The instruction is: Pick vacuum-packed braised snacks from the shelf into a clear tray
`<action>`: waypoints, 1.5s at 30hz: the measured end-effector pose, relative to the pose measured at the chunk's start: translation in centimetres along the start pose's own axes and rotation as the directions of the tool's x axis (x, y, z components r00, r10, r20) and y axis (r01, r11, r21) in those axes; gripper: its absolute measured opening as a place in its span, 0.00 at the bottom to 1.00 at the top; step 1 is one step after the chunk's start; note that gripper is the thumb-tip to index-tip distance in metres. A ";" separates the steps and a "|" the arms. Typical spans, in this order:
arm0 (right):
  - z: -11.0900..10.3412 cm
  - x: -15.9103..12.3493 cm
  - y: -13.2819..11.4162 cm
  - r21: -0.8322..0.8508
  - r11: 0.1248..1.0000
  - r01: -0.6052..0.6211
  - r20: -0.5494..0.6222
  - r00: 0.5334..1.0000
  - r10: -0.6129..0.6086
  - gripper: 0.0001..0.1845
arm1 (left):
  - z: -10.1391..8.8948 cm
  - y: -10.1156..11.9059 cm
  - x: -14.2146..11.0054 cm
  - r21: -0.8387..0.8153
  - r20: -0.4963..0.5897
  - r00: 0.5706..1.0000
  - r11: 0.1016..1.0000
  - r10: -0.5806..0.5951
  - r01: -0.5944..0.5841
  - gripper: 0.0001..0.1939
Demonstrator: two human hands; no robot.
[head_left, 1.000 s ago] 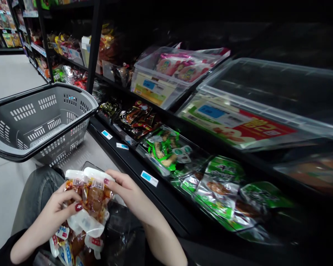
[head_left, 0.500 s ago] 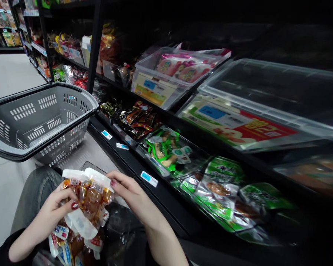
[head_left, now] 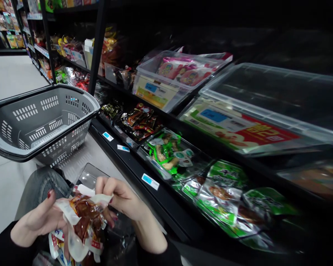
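Both my hands hold a bunch of small clear snack packets (head_left: 84,218) with white edges and reddish-brown contents, low at the left above my lap. My left hand (head_left: 40,221) cups the packets from the left with its fingers partly spread. My right hand (head_left: 119,199) pinches the white top edge of one packet from the right. More packets (head_left: 58,244) with red and blue labels hang below the bunch. A clear plastic bin (head_left: 87,177) lies under my hands, mostly hidden.
A grey plastic shopping basket (head_left: 41,122) stands at the left on the pale floor. To the right run dark shelves with green snack packs (head_left: 219,188), dark red packs (head_left: 140,120), clear bins (head_left: 166,79) and blue price tags (head_left: 150,181).
The packets have dropped lower and tilted flatter. My left hand has opened out under them, and my right hand has curled over the top edge. The view has shifted slightly down.
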State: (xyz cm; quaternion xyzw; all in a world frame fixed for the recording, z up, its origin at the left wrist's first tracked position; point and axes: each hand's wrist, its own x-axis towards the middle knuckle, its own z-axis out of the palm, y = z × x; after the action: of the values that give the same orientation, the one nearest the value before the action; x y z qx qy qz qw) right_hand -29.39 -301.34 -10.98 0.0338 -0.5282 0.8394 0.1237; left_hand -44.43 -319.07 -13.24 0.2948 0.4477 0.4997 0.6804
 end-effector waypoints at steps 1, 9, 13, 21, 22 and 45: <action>0.1 0.2 -0.4 -0.033 0.999 -0.001 -0.013 1.000 0.000 0.17 | -0.1 0.1 0.0 -0.127 0.095 0.995 0.991 -0.031 0.043 0.48; 0.2 2.2 -1.7 -0.182 0.976 0.119 0.102 0.990 -0.102 0.17 | 1.6 0.4 0.8 -0.275 0.075 0.991 0.953 -0.113 0.130 0.17; -0.5 2.6 -0.5 -0.139 0.982 0.131 0.057 0.991 -0.124 0.16 | 3.0 1.0 0.9 0.012 -0.004 1.000 1.000 -0.017 0.017 0.07; -1.3 1.7 -0.5 -0.138 0.990 0.008 -0.170 0.985 -0.031 0.14 | 3.6 1.8 1.1 0.267 -0.072 0.988 0.957 0.140 -0.116 0.05; -1.4 1.5 -0.8 -0.137 0.990 -0.029 -0.189 0.982 0.003 0.17 | 3.5 1.8 1.1 0.270 -0.067 0.988 0.956 0.137 -0.114 0.04; 3.9 -3.4 0.0 -0.632 0.628 -0.455 -0.336 0.890 0.308 0.11 | 3.7 3.0 1.8 0.550 -0.510 0.759 0.832 0.406 -0.076 0.11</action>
State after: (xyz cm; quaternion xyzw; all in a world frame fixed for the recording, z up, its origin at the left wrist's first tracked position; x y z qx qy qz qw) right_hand -26.39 -305.41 -9.91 -0.2108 -0.7838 0.5841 -0.0032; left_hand -42.13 -316.20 -9.72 0.3404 0.7112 0.5208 0.3274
